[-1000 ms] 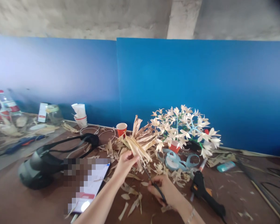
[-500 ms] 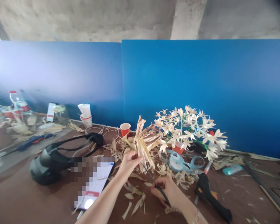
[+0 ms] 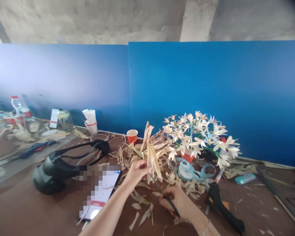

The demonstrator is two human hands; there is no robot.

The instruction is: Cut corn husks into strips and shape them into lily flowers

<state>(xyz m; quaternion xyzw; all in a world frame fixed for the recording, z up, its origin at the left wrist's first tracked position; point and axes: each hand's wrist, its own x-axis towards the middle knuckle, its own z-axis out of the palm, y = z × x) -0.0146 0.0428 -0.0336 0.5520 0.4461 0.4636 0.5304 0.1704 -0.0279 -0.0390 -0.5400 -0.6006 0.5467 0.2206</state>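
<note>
My left hand (image 3: pixel 137 172) pinches a pale dried corn husk (image 3: pixel 152 160) between thumb and fingers, holding it up over the table. Black-handled scissors (image 3: pixel 170 204) are gripped in my right hand (image 3: pixel 175 200), a little lower and to the right. Their thin blades point up and left, reaching the lower edge of the husk; whether the tips are apart I cannot tell. Loose husk petals (image 3: pixel 146 214) lie on the brown tabletop beneath my hands. Behind the held husk is a heap of dry brown husks (image 3: pixel 159 141).
Right of the heap stand white husk flowers (image 3: pixel 199 134), with blue ribbon (image 3: pixel 186 170) in front. A black glue gun (image 3: pixel 222 208) lies beside my right wrist. To the left are a phone (image 3: pixel 100 196) and a black headset (image 3: pixel 49 173). A red paper cup (image 3: pixel 132 136) stands behind.
The husk in my left hand has turned slightly and looks narrower. My left hand has shifted a little to the right. My right hand has hardly moved.
</note>
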